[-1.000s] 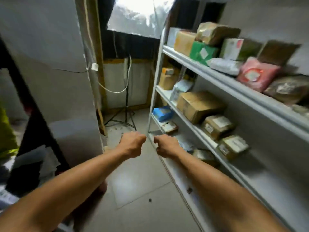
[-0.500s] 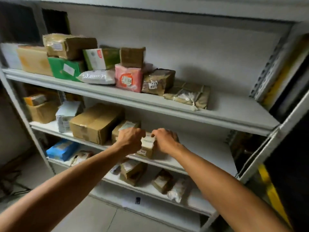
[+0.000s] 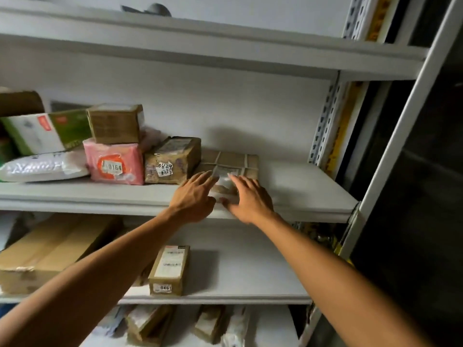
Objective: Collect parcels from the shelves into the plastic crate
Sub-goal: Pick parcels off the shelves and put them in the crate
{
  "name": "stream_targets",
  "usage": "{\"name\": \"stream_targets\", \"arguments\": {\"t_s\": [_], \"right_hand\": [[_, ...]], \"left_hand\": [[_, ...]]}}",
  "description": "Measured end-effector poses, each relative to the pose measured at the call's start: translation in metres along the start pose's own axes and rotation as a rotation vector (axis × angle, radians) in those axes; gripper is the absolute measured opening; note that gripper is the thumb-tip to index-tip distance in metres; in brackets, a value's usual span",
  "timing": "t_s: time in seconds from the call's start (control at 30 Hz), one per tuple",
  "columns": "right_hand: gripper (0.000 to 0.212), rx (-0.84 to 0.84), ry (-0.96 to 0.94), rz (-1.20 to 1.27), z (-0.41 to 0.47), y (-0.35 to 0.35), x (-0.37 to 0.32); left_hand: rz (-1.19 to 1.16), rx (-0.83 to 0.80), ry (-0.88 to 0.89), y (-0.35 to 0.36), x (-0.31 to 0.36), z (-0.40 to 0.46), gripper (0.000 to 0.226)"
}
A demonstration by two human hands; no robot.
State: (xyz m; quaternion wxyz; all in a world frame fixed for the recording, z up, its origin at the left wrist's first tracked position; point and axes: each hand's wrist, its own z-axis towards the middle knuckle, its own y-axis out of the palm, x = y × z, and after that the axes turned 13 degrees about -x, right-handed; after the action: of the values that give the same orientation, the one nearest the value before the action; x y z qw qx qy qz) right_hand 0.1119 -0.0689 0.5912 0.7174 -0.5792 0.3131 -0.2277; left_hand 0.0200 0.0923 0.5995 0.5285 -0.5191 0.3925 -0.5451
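I have both arms stretched up to the middle shelf (image 3: 313,196). My left hand (image 3: 193,196) and right hand (image 3: 246,196) lie with fingers spread, gripping nothing yet, on the near edge of the flat taped parcel (image 3: 230,162). That parcel lies on this shelf, just right of the brown box (image 3: 172,160). This looks like the pickup step; next I'd need to close both hands around its sides and lift.

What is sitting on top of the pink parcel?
A small brown cardboard box rests on the pink parcel, covering most of its top. Something pale shows just behind the box, but the box hides what it is.
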Motion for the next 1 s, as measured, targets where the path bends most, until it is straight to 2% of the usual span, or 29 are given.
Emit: {"name": "stream_targets", "arguments": {"t_s": [0.1, 0.23, 0.37, 0.47, 0.6, 0.77, 0.83, 0.9, 1.0], "right_hand": [[0.067, 0.035, -0.007, -0.008, 0.013, 0.015, 0.012], [0.037, 0.200, -0.057, 0.054, 0.021, 0.025, 0.021], [0.008, 0.346, -0.135, 0.123, 0.018, 0.029, 0.027], [0.005, 0.438, -0.205, 0.093, 0.009, 0.032, 0.032], [0.007, 0.435, -0.244, 0.089, -0.008, 0.029, 0.039], [0.012, 0.543, -0.235, 0.196, -0.056, 0.021, 0.044], [0.015, 0.546, -0.208, 0.276, -0.075, 0.018, 0.049], [0.013, 0.514, -0.185, 0.419, -0.090, 0.020, 0.055], [0.012, 0.503, -0.184, 0.672, -0.100, 0.023, 0.060]], "left_hand": [[0.027, -0.048, -0.048, 0.009, 0.001, 0.020, 0.056], [0.132, 0.044, -0.059, 0.018, 0.007, 0.025, 0.066], [0.158, 0.107, -0.005, 0.026, 0.008, 0.021, 0.054], [0.151, 0.169, 0.006, 0.030, 0.013, 0.008, 0.047], [0.200, 0.156, 0.008, 0.029, 0.028, -0.011, 0.052], [0.185, 0.239, 0.031, 0.030, 0.045, -0.048, 0.049], [0.076, 0.295, 0.051, 0.027, 0.049, -0.059, 0.041], [-0.187, 0.337, 0.042, 0.020, 0.053, -0.066, 0.029], [-0.522, 0.332, -0.162, 0.017, 0.049, -0.062, 0.032]]}}
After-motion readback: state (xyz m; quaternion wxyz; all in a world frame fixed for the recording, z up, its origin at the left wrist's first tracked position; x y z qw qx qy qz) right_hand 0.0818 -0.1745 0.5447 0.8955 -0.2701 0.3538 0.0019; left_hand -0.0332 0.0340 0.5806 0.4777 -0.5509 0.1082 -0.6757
